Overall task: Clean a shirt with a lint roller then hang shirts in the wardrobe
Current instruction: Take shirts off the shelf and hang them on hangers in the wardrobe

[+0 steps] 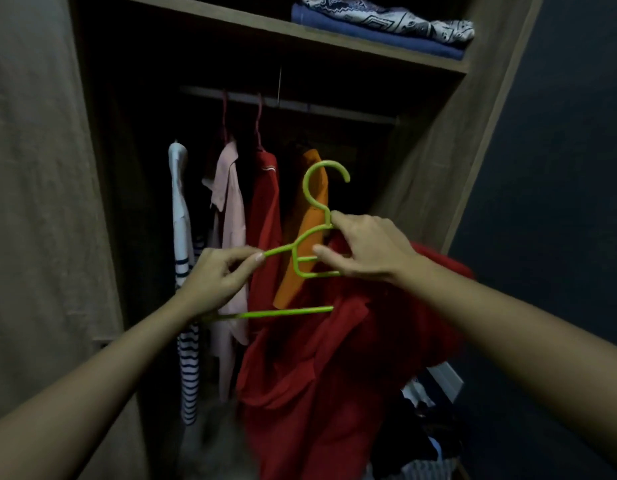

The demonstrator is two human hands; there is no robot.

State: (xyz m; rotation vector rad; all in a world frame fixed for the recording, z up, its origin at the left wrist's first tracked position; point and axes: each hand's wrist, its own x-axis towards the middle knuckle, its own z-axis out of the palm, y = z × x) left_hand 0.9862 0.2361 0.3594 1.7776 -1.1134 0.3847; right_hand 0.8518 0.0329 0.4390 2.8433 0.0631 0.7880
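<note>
I hold a green plastic hanger [310, 237] upright in front of the open wardrobe. My left hand [217, 275] pinches its left shoulder arm. My right hand [366, 251] grips it just under the hook and at the inner bars. A red shirt [335, 375] hangs below my right hand and forearm, partly draped over the hanger's right side, which is hidden. On the wardrobe rail [300, 105] hang a striped white shirt [184, 271], a pale pink shirt [229, 220], a red garment [265, 209] and an orange garment [310, 230].
The wardrobe's upper shelf [335, 39] carries folded blue and patterned cloth [386, 22]. A wooden side panel [432, 161] stands at the right, a dark wall beyond it. Loose clothes [421, 434] lie low at the right. A beige curtain [30, 202] hangs at the left.
</note>
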